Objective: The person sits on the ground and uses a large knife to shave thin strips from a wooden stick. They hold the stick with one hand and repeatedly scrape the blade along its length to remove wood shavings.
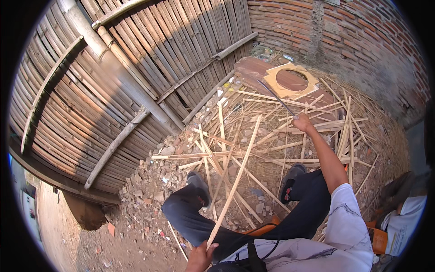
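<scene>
My left hand, low in the picture, is closed round the near end of a long, pale bamboo strip. The strip slants away from me between my knees, over other strips on the ground. At the end of my outstretched arm, my right hand grips a long knife with a narrow dark blade. Its blade points to the far left, apart from the strip in my left hand. The handle is mostly hidden by my fingers.
Loose bamboo strips lie crossed over rubble around my feet. Beyond are a brown board and a yellowish panel with a round hole. A bamboo wall stands left, a brick wall far right. A white-and-orange sack sits at right.
</scene>
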Motion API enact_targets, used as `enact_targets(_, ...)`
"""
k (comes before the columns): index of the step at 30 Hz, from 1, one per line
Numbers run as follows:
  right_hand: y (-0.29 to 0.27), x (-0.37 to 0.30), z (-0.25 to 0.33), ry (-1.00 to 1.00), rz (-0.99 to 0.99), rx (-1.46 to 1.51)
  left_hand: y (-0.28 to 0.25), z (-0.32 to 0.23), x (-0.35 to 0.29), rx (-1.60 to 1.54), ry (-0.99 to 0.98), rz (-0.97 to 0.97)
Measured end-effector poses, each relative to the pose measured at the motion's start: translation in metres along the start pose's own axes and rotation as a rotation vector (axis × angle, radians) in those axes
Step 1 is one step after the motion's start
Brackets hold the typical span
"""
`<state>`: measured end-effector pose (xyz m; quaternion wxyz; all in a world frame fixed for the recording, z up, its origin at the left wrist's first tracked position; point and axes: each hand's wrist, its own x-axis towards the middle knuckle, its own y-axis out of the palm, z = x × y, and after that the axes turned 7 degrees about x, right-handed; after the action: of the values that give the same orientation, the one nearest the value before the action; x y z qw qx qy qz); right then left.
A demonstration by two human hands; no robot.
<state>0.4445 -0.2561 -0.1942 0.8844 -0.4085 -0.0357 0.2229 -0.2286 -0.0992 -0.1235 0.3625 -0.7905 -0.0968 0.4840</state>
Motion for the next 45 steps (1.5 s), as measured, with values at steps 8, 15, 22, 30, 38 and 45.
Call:
enact_targets(8, -0.012, 0.013, -0.102, 0.314, 0.089, 0.026, -0.026, -0.002, -0.008, -0.251, 0.221, -0.447)
enact_targets(15, 0.008, -0.046, 0.008, 0.124, 0.465, -0.416, -0.054, -0.057, 0.031, -0.676, 0.256, -0.281)
enact_targets(22, 0.04, -0.08, 0.093, 0.086, -0.059, 0.527, -0.061, -0.093, 0.059, -0.764, 0.332, -0.218)
enact_targets(30, 0.05, -0.157, 0.156, -0.462, 0.001, 0.449, -0.073, -0.127, 0.086, -0.768, 0.445, -0.194)
enact_targets(38, 0.09, -0.224, 0.173, -0.755, 0.251, 0.132, -0.07, -0.159, 0.102, -0.638, 0.508, -0.391)
enact_targets(45, 0.089, -0.229, 0.182, -0.841, 0.276, 0.092, -0.077, -0.162, 0.098, -0.823, 0.485, -0.104)
